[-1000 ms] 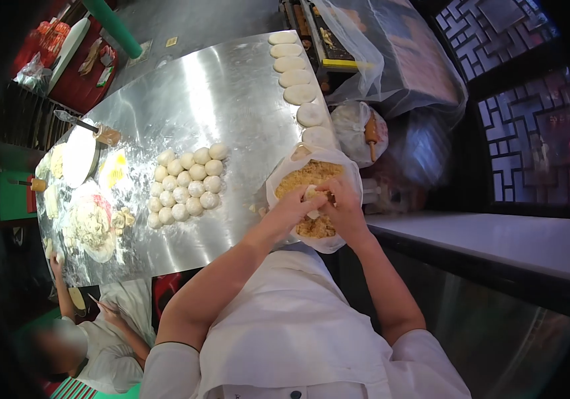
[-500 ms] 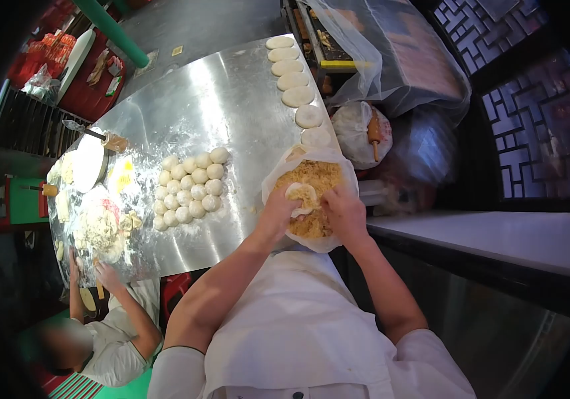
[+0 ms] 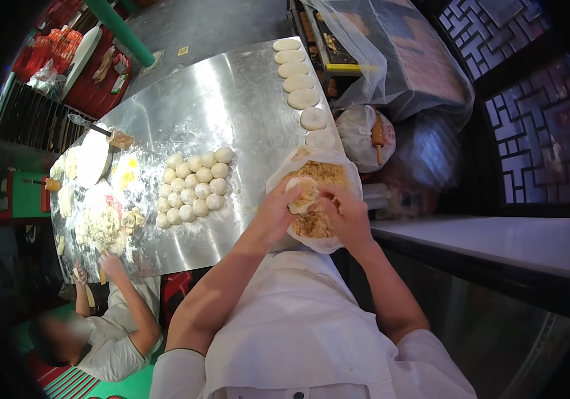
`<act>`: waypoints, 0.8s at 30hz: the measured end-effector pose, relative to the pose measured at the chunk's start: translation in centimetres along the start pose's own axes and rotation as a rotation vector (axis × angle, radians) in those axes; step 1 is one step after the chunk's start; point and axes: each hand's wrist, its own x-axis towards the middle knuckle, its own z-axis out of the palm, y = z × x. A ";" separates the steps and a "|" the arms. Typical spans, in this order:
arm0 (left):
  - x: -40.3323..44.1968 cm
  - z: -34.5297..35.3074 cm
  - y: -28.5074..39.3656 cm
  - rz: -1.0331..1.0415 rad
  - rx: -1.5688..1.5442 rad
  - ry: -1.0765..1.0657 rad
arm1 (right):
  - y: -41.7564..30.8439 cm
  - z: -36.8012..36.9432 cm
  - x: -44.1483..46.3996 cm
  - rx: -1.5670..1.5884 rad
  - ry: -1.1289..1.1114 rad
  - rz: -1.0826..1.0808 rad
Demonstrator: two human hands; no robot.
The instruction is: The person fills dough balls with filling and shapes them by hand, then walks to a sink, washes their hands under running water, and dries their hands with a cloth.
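My left hand (image 3: pixel 276 210) is closed on a round dough wrapper (image 3: pixel 301 194) that has crumbly filling on it. Beside it, my right hand (image 3: pixel 343 213) has its fingers curled at the wrapper's right edge; whether it pinches dough or filling is too small to tell. Both hands are over a bag-lined container (image 3: pixel 278 174) of brown crumbly filling (image 3: pixel 321 174). Several round dough balls (image 3: pixel 192 184) stand in rows on the metal table to the left. Flattened dough pieces (image 3: pixel 303 99) line the table's right edge, above the container.
A co-worker (image 3: pixel 115 329) works at the table's lower left, near a floury dough heap (image 3: pixel 102 223). A white plate (image 3: pixel 92 159) and a rolling pin (image 3: pixel 120 138) lie behind it. Right of the metal table (image 3: pixel 245 100) is a covered tub with another rolling pin (image 3: pixel 377 133).
The dough first was between both hands, then opened out in my left hand with filling on it. My right hand went to the filling and is now back at the wrapper. The co-worker's hands moved.
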 end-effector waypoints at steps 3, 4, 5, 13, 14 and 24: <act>-1.4 1.5 1.8 -0.034 -0.084 -0.041 | 0.1 -1.4 0.0 -0.088 -0.013 0.092; -1.6 1.6 1.9 -0.035 -0.084 -0.042 | 0.3 -1.1 0.2 -0.162 -0.028 -0.039; -1.7 1.8 1.9 -0.088 -0.109 -0.070 | 0.3 -0.9 0.5 -0.238 -0.042 -0.172; -2.4 2.9 2.6 0.119 0.712 -0.031 | 0.0 1.5 0.4 0.090 -0.017 -0.254; -2.4 2.6 3.1 0.082 0.605 -0.131 | 0.6 1.7 0.3 0.175 -0.010 -0.227; -2.8 1.2 1.3 0.026 0.477 -0.011 | -3.7 0.6 1.4 -0.008 -0.136 -0.241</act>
